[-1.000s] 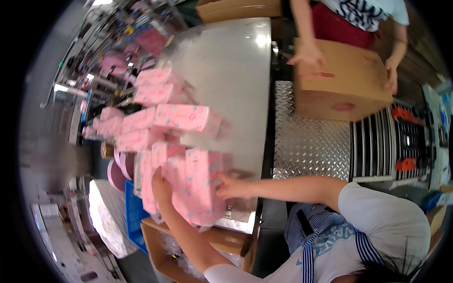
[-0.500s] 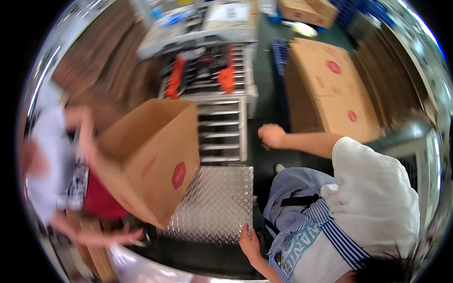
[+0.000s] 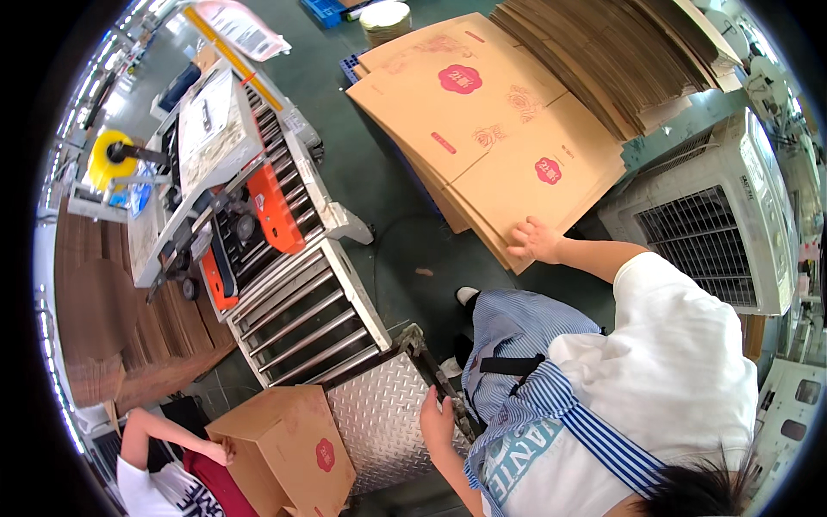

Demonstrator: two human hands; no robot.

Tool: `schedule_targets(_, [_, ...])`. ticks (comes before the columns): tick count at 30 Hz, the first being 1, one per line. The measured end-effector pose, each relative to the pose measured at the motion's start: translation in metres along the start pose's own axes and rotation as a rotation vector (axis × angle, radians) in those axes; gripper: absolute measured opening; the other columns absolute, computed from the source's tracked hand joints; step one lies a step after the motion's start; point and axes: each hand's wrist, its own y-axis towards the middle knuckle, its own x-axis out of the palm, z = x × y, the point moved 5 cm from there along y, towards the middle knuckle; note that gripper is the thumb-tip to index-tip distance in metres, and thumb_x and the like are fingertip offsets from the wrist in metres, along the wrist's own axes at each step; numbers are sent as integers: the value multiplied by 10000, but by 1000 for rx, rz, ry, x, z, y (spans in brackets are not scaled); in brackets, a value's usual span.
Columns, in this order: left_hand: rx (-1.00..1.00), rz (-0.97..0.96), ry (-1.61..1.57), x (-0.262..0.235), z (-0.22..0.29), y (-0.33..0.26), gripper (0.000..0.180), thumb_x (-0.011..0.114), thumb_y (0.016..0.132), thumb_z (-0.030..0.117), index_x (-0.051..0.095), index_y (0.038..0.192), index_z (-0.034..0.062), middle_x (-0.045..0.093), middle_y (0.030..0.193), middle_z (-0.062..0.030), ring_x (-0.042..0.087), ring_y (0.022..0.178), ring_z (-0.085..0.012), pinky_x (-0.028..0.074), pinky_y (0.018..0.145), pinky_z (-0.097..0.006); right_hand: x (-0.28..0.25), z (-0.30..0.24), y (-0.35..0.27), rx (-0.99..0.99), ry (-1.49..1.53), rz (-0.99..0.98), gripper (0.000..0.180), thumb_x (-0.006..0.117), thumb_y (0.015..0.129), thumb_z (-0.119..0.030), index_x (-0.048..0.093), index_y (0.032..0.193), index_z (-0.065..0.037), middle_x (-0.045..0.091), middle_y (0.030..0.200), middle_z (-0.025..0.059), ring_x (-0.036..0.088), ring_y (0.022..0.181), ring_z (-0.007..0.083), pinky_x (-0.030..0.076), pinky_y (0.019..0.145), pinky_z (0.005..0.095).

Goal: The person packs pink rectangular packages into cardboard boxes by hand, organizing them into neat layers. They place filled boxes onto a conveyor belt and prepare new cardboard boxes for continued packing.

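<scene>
Right hand [image 3: 536, 241], newly arrived, fingers spread flat on stacked flattened brown corrugated cartons [image 3: 508, 121]; left hand [image 3: 437, 422], fingers together, on ribbed steel table [image 3: 379, 414].

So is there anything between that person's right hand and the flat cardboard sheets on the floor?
Nothing visible. The right hand already rests on the near edge of the top flattened carton; the left hand rests on the metal plate.

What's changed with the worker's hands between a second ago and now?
The hands left the pink packs as the person turned away. The right hand now rests open on the top flattened carton of the floor stack, and the left hand touches the checker-plate table. The co-worker's hand stays on the assembled box.
</scene>
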Motion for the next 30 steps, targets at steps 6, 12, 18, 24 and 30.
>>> schedule_targets(6, [34, -1, 101, -5, 44, 25, 440, 581, 857, 210, 511, 1250, 26, 570, 1178, -210, 539, 1083, -367, 435, 907, -409, -108, 34, -27, 29, 130, 522, 312, 627, 674, -171, 517, 964, -208, 494, 1054, 80, 489, 962, 272, 366, 872, 457])
schedule_targets(12, [227, 181, 87, -49, 99, 55, 447, 609, 832, 194, 519, 1232, 14, 554, 1199, -212, 518, 1117, -364, 406, 953, -408, -271, 142, -76, 396, 309, 1154, 348, 550, 545, 95, 617, 860, -37, 571, 740, 97, 558, 718, 290, 457, 712, 385])
schedule_targets(18, [410, 745, 110, -125, 157, 31, 908, 771, 702, 242, 252, 1414, 23, 259, 1455, -220, 282, 1322, -397, 258, 1078, -460, -445, 93, -145, -490, 166, 1130, 146, 539, 770, -85, 643, 803, 13, 625, 726, 99, 567, 601, 254, 482, 561, 339])
schedule_targets(24, [475, 1135, 90, -151, 102, -17, 320, 710, 726, 265, 636, 945, 43, 660, 886, -93, 605, 867, -307, 338, 964, -487, -464, 63, -121, -1013, 574, 1025, 101, 598, 830, -135, 662, 774, -80, 654, 792, 22, 576, 724, 202, 465, 696, 344])
schedule_targets(30, [-190, 1414, 478, -132, -32, -218, 296, 791, 619, 198, 579, 756, 44, 564, 708, -102, 532, 712, -320, 419, 660, -416, -395, -70, 100, -342, 893, 907, 330, 741, 710, -137, 580, 996, -100, 587, 944, 56, 536, 973, 277, 370, 921, 397])
